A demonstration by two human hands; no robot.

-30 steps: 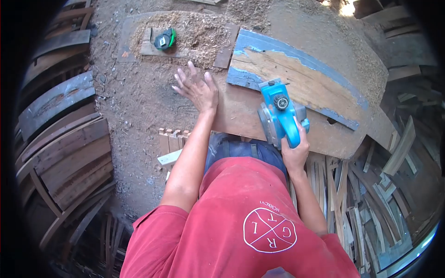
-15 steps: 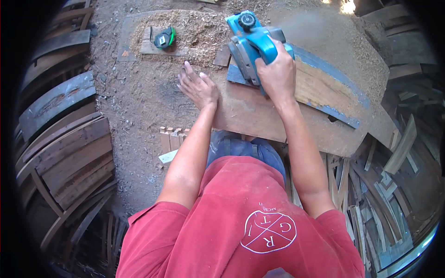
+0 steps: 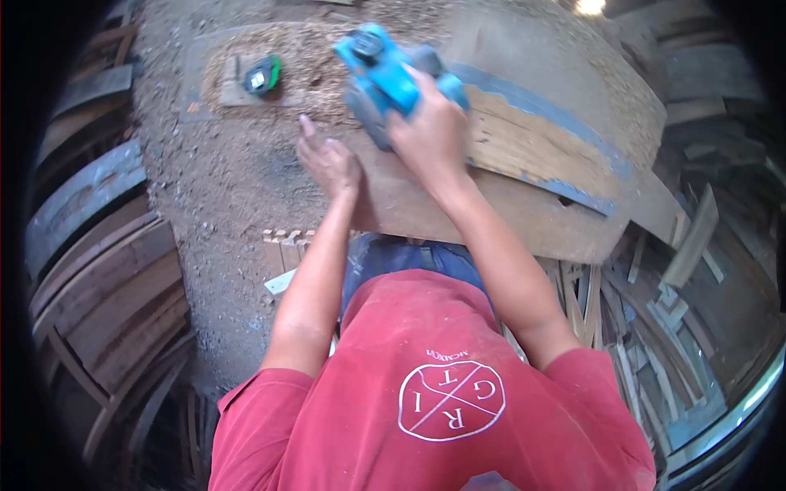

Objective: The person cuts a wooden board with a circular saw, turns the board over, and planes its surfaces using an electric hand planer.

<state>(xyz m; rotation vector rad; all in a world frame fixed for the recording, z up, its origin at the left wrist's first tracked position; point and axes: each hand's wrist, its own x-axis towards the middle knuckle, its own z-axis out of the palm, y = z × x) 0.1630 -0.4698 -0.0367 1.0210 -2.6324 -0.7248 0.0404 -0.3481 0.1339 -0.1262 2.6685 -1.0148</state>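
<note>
My right hand (image 3: 434,135) is wrapped around the handle of a blue electric planer (image 3: 393,78), which is blurred by motion. The planer is over the left end of a curved wooden plank (image 3: 532,135) and hides that end. Bare wood shows along the plank's middle, with flaking blue-grey paint at its edges. Under the plank lies a wide brown board (image 3: 524,217). By this board's left end is my left hand (image 3: 330,168), fingers extended and apart, holding nothing. Whether it touches the board I cannot tell.
A black and green tape measure (image 3: 263,76) rests on a small wood piece among shavings (image 3: 319,74). Stacked curved boards (image 3: 115,286) line the left side. Offcuts (image 3: 692,233) are piled on the right. Notched wood pieces (image 3: 285,250) lie near my left forearm.
The planer and my right hand have moved left along the plank to its left end. The whole view has shifted slightly, and my left hand's fingers look a little more raised.
</note>
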